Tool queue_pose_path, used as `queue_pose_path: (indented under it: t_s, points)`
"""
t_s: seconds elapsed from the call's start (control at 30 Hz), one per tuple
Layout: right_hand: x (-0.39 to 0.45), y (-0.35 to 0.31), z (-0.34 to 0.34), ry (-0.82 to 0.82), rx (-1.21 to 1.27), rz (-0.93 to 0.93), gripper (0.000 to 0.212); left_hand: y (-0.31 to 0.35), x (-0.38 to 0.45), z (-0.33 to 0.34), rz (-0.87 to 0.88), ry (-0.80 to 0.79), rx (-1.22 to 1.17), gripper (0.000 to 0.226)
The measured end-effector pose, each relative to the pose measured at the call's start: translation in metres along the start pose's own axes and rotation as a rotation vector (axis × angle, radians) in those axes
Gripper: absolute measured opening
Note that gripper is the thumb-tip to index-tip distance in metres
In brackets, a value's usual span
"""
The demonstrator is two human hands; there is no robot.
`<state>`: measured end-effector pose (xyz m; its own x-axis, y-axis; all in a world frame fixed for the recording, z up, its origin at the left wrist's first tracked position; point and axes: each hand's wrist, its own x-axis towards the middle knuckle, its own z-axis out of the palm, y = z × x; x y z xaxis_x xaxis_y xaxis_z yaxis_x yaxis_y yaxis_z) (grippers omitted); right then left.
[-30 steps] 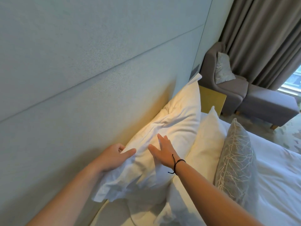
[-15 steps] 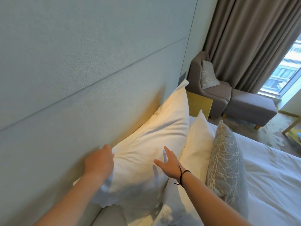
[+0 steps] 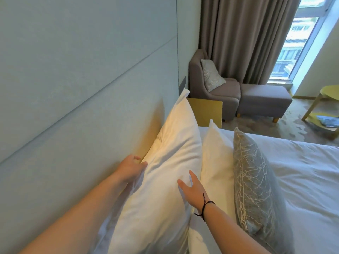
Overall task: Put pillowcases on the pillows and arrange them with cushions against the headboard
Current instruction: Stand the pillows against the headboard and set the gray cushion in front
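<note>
A large white pillow [image 3: 172, 153] stands on edge against the pale blue headboard [image 3: 82, 88]. My left hand [image 3: 131, 166] lies on its upper edge next to the headboard, fingers spread. My right hand [image 3: 192, 186], with a black cord at the wrist, rests flat on the pillow's front face. A second white pillow [image 3: 217, 158] leans in front of it. A grey cushion with a pale branch pattern [image 3: 255, 180] stands in front of that one.
White bedding [image 3: 308, 180] covers the bed at right. A yellow bedside table [image 3: 205, 110] stands past the pillows. Beyond it are a grey armchair [image 3: 214, 88] holding a cushion, a footstool [image 3: 264, 99], curtains, a window and a yellow side table [image 3: 326, 107].
My left hand has slid up along the pillow's top edge toward the headboard. The large pillow now stands more upright and flatter against it. My view has swung to the right.
</note>
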<state>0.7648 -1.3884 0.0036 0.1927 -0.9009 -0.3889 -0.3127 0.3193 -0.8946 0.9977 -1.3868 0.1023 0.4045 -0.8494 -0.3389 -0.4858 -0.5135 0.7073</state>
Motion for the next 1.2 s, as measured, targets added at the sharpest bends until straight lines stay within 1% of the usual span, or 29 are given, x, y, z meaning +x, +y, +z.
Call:
queue_pose_path:
  t_s: [0.07, 0.13, 0.23, 0.33, 0.37, 0.43, 0.47, 0.53, 0.57, 0.63, 0.73, 0.8, 0.83, 0.9, 0.97, 1.03, 1.1, 1.13, 1.2]
  points:
    - [0.014, 0.002, -0.003, 0.050, 0.035, -0.003, 0.081, 0.028, 0.033, 0.010, 0.017, -0.028, -0.031, 0.046]
    - [0.030, 0.004, -0.004, 0.093, 0.061, -0.010, 0.082, 0.054, 0.065, 0.025, 0.060, -0.038, -0.064, 0.050]
    - [0.056, 0.012, -0.004, 0.113, 0.095, -0.016, 0.091, 0.085, 0.110, 0.057, 0.154, 0.002, -0.027, 0.041]
    - [0.078, 0.023, -0.001, 0.111, 0.094, 0.011, 0.103, 0.103, 0.145, 0.085, 0.348, 0.095, 0.149, 0.019]
    - [0.084, 0.026, -0.001, 0.119, 0.091, 0.014, 0.106, 0.107, 0.155, 0.088, 0.429, 0.131, 0.245, 0.012]
    - [0.096, 0.029, -0.002, 0.141, 0.091, 0.013, 0.108, 0.113, 0.170, 0.082, 0.590, 0.241, 0.572, 0.007]
    - [0.101, 0.029, -0.003, 0.156, 0.089, 0.013, 0.107, 0.114, 0.178, 0.073, 0.674, 0.294, 0.762, 0.009]
    - [0.113, 0.023, -0.006, 0.187, 0.078, 0.012, 0.103, 0.109, 0.189, 0.054, 0.789, 0.375, 1.113, 0.027]
    - [0.119, 0.017, -0.005, 0.192, 0.073, 0.009, 0.100, 0.104, 0.193, 0.046, 0.789, 0.392, 1.258, 0.029]
    - [0.127, 0.006, -0.002, 0.166, 0.070, -0.002, 0.095, 0.092, 0.196, 0.041, 0.711, 0.381, 1.437, 0.027]
    - [0.135, -0.001, 0.005, 0.117, -0.045, 0.024, 0.093, 0.082, 0.195, 0.050, 0.604, 0.296, 1.507, 0.028]
    - [0.136, 0.001, 0.005, 0.120, -0.096, 0.043, 0.091, 0.082, 0.200, 0.054, 0.604, 0.258, 1.446, 0.029]
    - [0.138, 0.002, 0.002, 0.122, -0.099, 0.051, 0.090, 0.086, 0.205, 0.054, 0.605, 0.240, 1.369, 0.026]
    - [0.142, 0.004, -0.002, 0.122, -0.100, 0.062, 0.091, 0.098, 0.222, 0.053, 0.583, 0.201, 1.131, 0.016]
    - [0.148, 0.003, -0.005, 0.118, -0.084, 0.069, 0.094, 0.116, 0.240, 0.055, 0.487, 0.129, 0.814, 0.012]
    - [0.154, 0.000, -0.008, 0.117, -0.071, 0.063, 0.095, 0.132, 0.256, 0.061, 0.390, 0.048, 0.499, 0.022]
    - [0.158, -0.003, -0.014, 0.114, -0.073, 0.057, 0.095, 0.150, 0.270, 0.068, 0.362, -0.020, 0.259, 0.035]
    - [0.159, -0.004, -0.018, 0.104, -0.074, 0.055, 0.095, 0.159, 0.277, 0.070, 0.373, -0.041, 0.180, 0.039]
    - [0.161, -0.006, -0.025, 0.078, -0.068, 0.046, 0.095, 0.181, 0.294, 0.074, 0.422, -0.044, 0.153, 0.042]
